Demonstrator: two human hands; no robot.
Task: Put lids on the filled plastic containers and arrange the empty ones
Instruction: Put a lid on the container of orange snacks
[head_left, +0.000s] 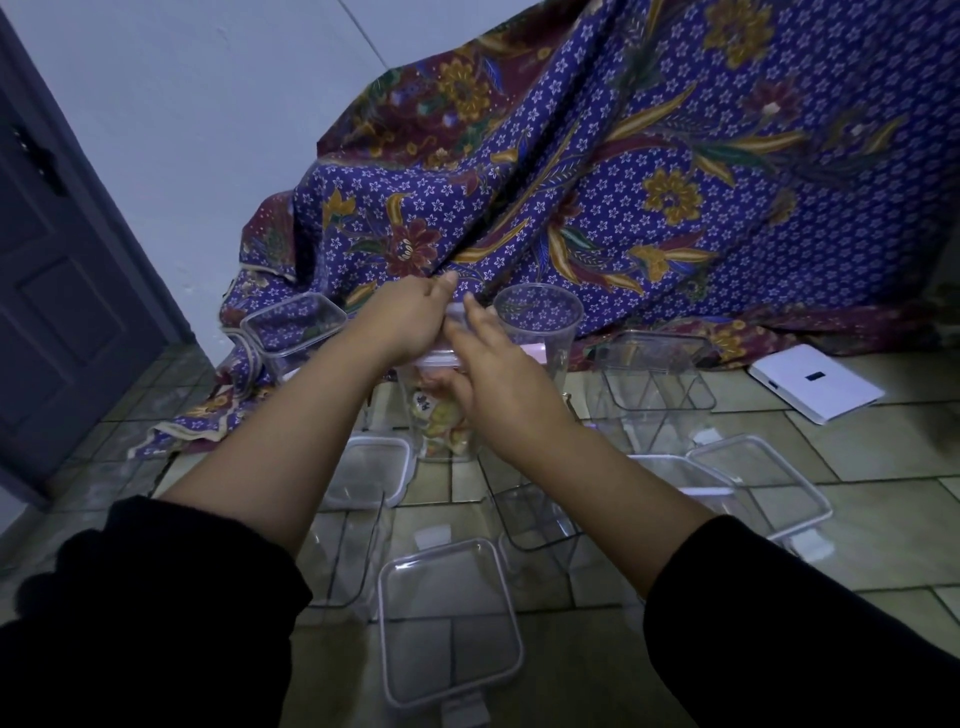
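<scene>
**Pressing a lid onto a filled container, on a tiled floor**

Pressing down with both hands, a person in black sleeves fits a clear plastic lid with a white rim (440, 357) onto a tall clear plastic container filled with pale snack pieces (442, 426). The left hand (410, 317) curls over the lid's far edge; the right hand (493, 374) lies flat across its near side, fingers spread. The container stands on the floor between the forearms, just in front of a draped purple floral cloth (649, 171).

Empty clear containers (540, 332) and loose clear lids (449, 618) lie close around it. Uneven pressure could seat the lid crooked or tip the tall container into its neighbours.

A small printed label shows among the contents, too blurred to read; no brand is legible.
</scene>
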